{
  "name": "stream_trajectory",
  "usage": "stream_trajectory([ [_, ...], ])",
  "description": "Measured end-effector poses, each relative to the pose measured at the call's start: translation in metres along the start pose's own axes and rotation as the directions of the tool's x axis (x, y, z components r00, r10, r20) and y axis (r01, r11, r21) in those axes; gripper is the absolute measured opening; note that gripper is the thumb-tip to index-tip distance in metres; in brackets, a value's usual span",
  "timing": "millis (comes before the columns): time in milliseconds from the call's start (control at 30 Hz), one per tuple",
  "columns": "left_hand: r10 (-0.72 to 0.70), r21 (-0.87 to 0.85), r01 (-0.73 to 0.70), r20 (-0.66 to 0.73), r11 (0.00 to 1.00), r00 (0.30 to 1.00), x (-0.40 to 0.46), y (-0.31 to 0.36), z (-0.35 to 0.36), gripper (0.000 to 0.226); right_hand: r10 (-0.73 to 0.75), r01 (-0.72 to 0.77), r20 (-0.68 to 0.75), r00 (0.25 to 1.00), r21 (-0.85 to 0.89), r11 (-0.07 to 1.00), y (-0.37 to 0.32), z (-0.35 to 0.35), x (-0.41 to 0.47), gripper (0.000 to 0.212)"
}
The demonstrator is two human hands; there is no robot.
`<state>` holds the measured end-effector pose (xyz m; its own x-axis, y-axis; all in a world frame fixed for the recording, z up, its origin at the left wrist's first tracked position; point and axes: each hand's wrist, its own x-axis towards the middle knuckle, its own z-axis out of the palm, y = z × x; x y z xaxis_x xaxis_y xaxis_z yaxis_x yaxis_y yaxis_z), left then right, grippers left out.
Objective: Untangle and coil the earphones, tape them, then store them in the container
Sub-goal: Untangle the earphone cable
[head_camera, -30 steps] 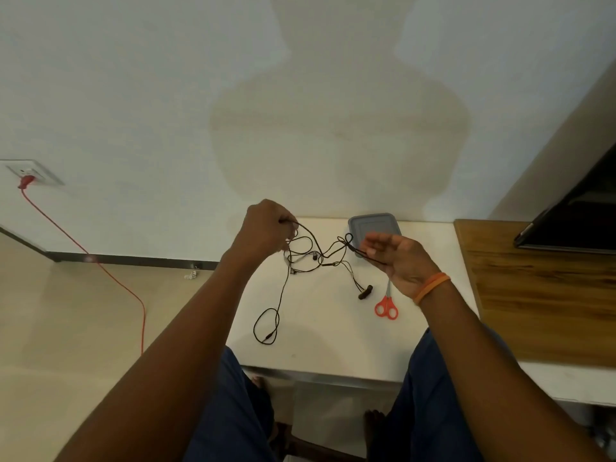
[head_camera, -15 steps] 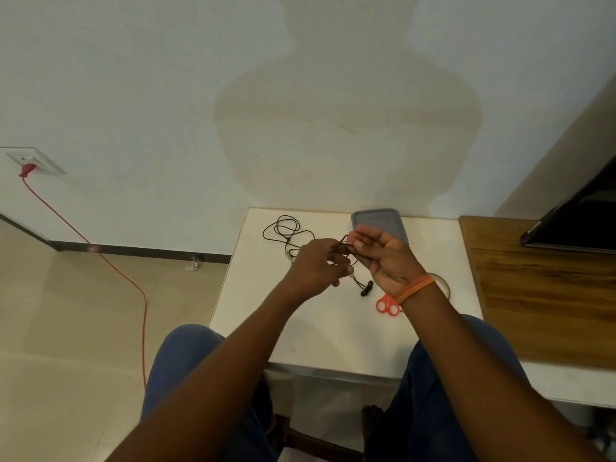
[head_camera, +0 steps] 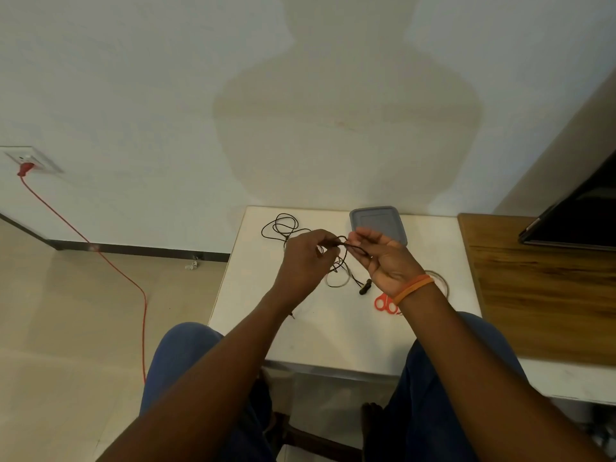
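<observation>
- Head view: the scissors (head_camera: 386,303) are half hidden behind the right wrist, only the red handles showing; a clear ring just beside them, past the orange wristband (head_camera: 413,287), is too faint to name.
- The left hand (head_camera: 305,261) pinches the black earphones (head_camera: 283,228) cord between thumb and fingertips; the right hand (head_camera: 386,258) lies palm up, fingers loosely curled, with the cord running across them.
- Part of the cord lies in loops on the bench (head_camera: 333,335) toward its far left corner; a tangle and a dark end piece hang below the hands.
- The grey container (head_camera: 378,221), lid on, sits at the bench's far edge, just behind the right hand.
- The near half of the bench is bare; its left edge drops to the floor.
- Since a second ago the left hand has come in from the left to meet the right, and the loops now rest on the bench.
</observation>
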<state>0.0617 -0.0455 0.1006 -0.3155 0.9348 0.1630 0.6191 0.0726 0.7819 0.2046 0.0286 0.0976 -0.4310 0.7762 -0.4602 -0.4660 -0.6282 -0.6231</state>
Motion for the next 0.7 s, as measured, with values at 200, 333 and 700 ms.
stream_trajectory([
  [200, 0.005, 0.071, -0.009, 0.062, 0.997, 0.998, 0.014, -0.005, -0.021, 0.005, -0.309, 0.258, -0.132, 0.942, -0.304, 0.917, -0.009, -0.008, 0.003, 0.030],
  [333, 0.070, 0.097, -0.081, 0.114, 0.992, 0.991, 0.023, 0.007, -0.031, 0.007, -0.388, 0.310, -0.035, 0.921, -0.537, 0.785, -0.009, 0.001, -0.003, 0.030],
  [700, -0.035, -0.438, 0.229, 0.407, 0.869, 0.913, 0.040, 0.036, -0.045, 0.012, -0.321, 0.362, 0.185, 0.929, -0.641, 0.676, -0.002, 0.019, -0.016, 0.046],
])
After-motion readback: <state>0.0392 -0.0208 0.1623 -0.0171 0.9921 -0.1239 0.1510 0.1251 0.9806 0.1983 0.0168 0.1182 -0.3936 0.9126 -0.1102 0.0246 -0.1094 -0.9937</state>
